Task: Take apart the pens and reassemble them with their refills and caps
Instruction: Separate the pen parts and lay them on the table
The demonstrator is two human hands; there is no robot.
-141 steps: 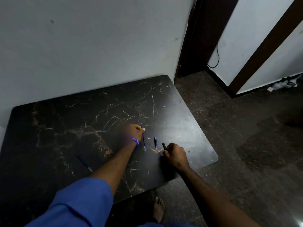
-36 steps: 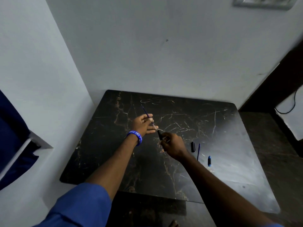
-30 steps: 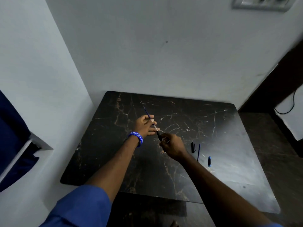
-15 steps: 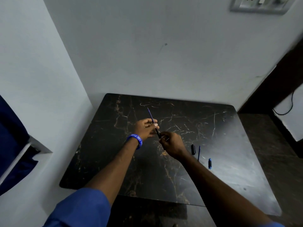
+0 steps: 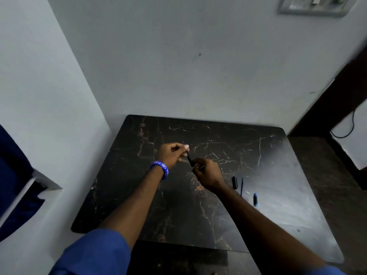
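Both hands meet above the middle of the dark, gold-veined marble-look tabletop (image 5: 178, 211). On the left, the left hand (image 5: 172, 153), with a blue printed wristband (image 5: 161, 169) on its wrist, has its fingertips pinched together around a thin blue refill (image 5: 185, 145), whose far tip pokes out just past the fingers. On the right, the right hand (image 5: 206, 174) is curled closed around the near end of a slim black pen barrel (image 5: 189, 160). Barrel and refill run in one slanted line between the two hands; how far the refill sits inside the barrel cannot be told.

To the right of the right wrist, three loose parts lie on the tabletop. A short black cap (image 5: 234, 182) is nearest the wrist, a thin blue pen piece (image 5: 241, 186) lies just beside it, and a stubby blue cap (image 5: 255, 199) rests a little nearer and further right, apart from the other two.

White walls stand along the left and far sides of the tabletop, and blue sleeves cover both upper arms.
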